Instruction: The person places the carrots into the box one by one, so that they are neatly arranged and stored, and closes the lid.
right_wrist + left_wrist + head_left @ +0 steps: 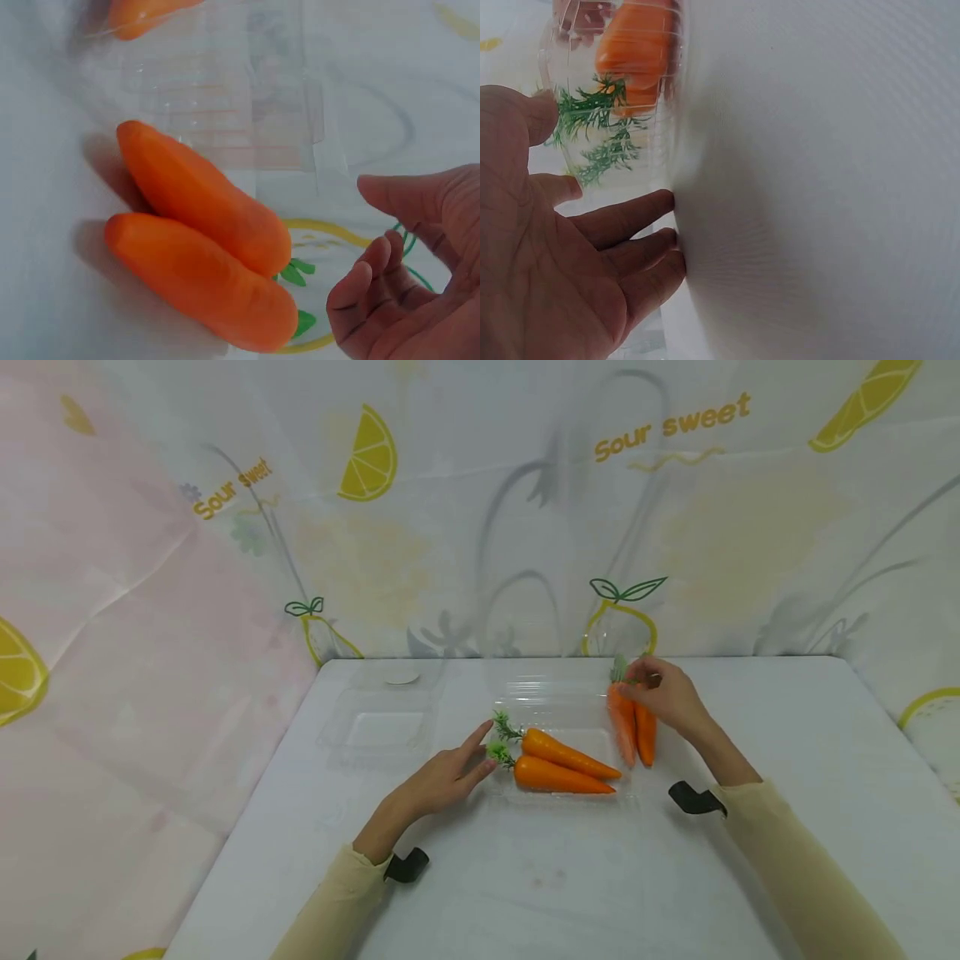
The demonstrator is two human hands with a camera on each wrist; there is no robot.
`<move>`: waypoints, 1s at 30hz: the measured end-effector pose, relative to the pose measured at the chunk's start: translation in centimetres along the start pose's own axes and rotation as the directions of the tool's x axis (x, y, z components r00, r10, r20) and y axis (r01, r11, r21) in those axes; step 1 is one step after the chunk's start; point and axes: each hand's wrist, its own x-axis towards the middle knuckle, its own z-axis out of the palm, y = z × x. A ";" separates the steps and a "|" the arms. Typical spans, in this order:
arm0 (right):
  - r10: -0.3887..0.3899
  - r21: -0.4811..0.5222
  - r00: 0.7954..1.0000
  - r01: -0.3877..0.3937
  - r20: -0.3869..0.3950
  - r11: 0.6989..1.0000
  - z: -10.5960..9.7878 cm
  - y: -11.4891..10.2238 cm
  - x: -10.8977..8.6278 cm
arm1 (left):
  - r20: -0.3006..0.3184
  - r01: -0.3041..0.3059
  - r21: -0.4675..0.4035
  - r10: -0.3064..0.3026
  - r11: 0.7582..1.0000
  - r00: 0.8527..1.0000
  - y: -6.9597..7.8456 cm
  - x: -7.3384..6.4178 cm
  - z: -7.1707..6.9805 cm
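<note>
Two orange toy carrots, an upper one (570, 752) and a lower one (562, 775), lie side by side in a clear plastic box (555, 798). Their green tops point left. At the box's left end is my left hand (442, 783), its fingers spread and the thumb near the leafy tops. Two more carrots, a left one (621, 722) and a right one (645, 731), lie right of the box with tips toward me. My right hand (663, 693) is over their top ends. In the right wrist view this hand (420, 262) has loosely bent fingers, apart from the carrots.
The box's clear lid (551, 681) is folded back behind it. Another clear plastic container (386, 731) stands at the left of the white table (540, 893), with a round white patch (401, 677) at its back. A printed cloth (450, 527) hangs behind the table.
</note>
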 end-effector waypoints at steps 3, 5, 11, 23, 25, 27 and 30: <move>-0.040 -0.058 0.999 0.041 0.012 0.997 -0.1 -0.1 -0.5 | 0.001 0.002 -0.004 -0.002 1.000 1.000 0.1 0.0 0.0; -0.068 -0.081 0.998 0.068 0.007 0.994 -0.2 -0.1 -0.8 | 0.000 0.003 -0.005 -0.003 1.000 1.000 0.1 0.0 0.0; -0.155 -0.117 0.988 0.152 -0.021 0.981 -0.5 0.1 -1.8 | -0.012 0.006 -0.017 -0.007 1.000 1.000 0.1 0.0 0.0; -0.296 -0.147 0.955 0.297 0.034 0.943 -0.6 0.4 -4.0 | -0.106 -0.031 -0.321 -0.004 0.947 0.994 0.1 -1.0 0.0; -0.299 -0.141 0.953 0.304 0.054 0.942 -0.7 0.3 -4.5 | -0.102 0.000 -0.439 -0.050 0.898 0.994 0.7 -1.3 -0.3; -0.277 -0.136 0.957 0.286 0.080 0.949 -0.9 0.3 -5.1 | -0.067 0.052 -0.543 -0.106 0.838 0.992 1.2 -1.7 -0.8; -0.232 -0.126 0.965 0.247 0.123 0.961 -1.1 0.3 -5.7 | 0.007 0.144 -0.619 -0.178 0.772 0.984 2.0 -2.3 -1.2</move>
